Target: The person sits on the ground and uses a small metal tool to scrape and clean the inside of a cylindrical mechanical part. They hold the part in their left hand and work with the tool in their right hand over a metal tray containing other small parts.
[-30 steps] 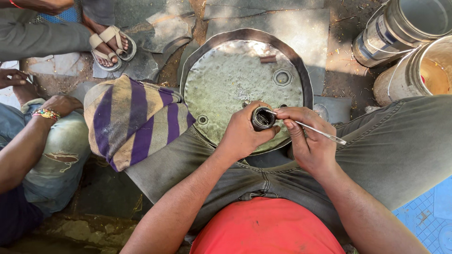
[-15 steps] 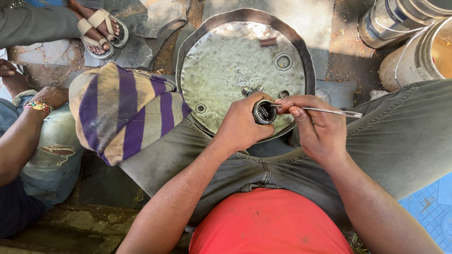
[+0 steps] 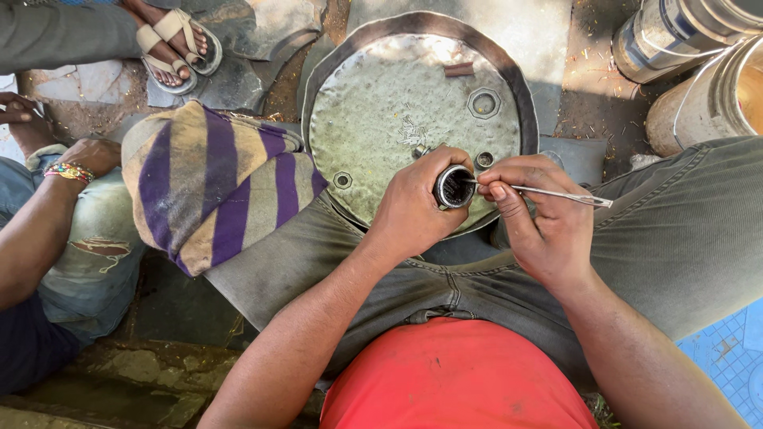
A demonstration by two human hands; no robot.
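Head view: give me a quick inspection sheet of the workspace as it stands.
Surface: dented round metal drum lid between the knees.
Job's things: small round metal part, thin metal rod tip at its opening.
Clutter: striped cloth on left knee.
Grippers: left hand grips the part; right hand pinches the rod.
Cables: nothing seen.
Surroundings: metal cans upper right; another person's arm left, sandalled feet above.

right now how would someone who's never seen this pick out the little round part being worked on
Find the big dented metal drum lid in front of the seated person. At its near edge the left hand grips a small ring, open end up, with a thin metal pick from the right hand poking in. Unlike the lid's flat bungs, it has a shiny rim and dark centre.
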